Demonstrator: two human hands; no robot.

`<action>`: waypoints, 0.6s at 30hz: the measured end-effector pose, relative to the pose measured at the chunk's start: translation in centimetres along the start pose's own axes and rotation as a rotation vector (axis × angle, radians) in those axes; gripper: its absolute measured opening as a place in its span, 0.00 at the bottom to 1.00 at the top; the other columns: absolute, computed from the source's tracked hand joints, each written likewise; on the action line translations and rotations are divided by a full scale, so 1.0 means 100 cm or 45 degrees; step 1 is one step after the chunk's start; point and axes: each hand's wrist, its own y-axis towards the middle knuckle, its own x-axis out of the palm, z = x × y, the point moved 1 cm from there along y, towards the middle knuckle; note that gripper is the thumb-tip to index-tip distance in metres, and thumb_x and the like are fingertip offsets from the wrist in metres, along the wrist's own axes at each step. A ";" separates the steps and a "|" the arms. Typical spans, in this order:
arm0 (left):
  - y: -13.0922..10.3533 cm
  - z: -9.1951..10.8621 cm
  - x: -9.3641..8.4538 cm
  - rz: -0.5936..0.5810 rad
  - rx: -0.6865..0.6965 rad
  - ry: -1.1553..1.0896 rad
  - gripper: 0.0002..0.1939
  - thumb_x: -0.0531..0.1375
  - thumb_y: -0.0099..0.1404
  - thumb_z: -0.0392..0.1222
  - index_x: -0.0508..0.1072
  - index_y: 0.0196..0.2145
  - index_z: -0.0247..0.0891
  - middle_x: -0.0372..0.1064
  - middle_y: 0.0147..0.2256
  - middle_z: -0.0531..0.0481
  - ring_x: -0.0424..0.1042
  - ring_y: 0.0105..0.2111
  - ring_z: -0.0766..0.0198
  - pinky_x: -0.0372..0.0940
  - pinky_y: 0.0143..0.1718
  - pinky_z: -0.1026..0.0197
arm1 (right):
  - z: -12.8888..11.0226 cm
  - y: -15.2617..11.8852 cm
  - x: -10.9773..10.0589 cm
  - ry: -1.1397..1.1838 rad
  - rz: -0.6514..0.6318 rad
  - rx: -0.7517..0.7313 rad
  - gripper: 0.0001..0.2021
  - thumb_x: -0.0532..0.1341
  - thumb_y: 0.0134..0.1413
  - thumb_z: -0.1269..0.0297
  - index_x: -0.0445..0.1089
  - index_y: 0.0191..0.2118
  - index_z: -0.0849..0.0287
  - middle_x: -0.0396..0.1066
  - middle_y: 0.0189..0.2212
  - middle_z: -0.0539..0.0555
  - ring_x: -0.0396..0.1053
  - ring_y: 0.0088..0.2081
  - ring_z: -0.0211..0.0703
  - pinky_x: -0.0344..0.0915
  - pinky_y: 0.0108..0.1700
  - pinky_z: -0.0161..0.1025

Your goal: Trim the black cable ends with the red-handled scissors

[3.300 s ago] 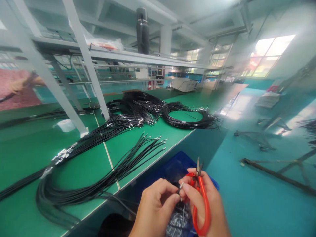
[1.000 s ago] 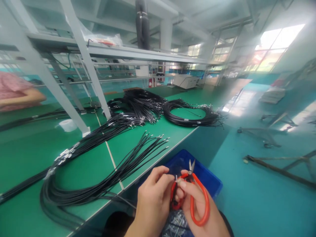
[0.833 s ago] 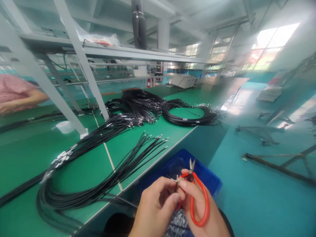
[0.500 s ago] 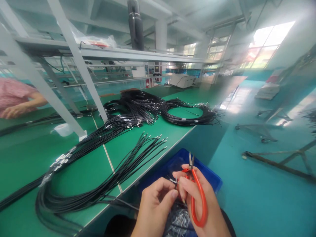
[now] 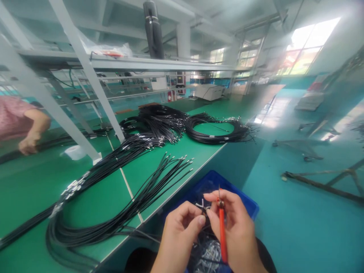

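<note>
My left hand pinches the end of a black cable, where short white and dark strands stick out. Close beside it, my right hand holds red-handled cutters in the palm, their blades pointing up, seen nearly edge-on. The right thumb and a finger reach to the strands at the cable end. Under both hands is a blue bin holding clear and whitish scraps. A bundle of black cables with silvery tips curves over the green table to the left.
Coiled black cables and a cable pile lie farther back. A metal shelf frame rises from the table beside a white roll. Another person's arm is at the far left. A wheeled stand stands on the right.
The cutters in my right hand have turned from broadside to nearly edge-on, and the right fingers have shifted. At the far left, the other person's hand has moved right along the cables.
</note>
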 end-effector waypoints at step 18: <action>0.000 0.006 -0.004 0.126 0.009 -0.154 0.09 0.62 0.56 0.42 0.68 0.24 0.35 0.64 0.20 0.56 0.60 0.17 0.73 0.56 0.19 0.71 | 0.003 -0.016 -0.004 -0.475 0.034 -0.446 0.14 0.58 0.49 0.74 0.64 0.42 0.52 0.71 0.31 0.51 0.70 0.30 0.42 0.66 0.32 0.36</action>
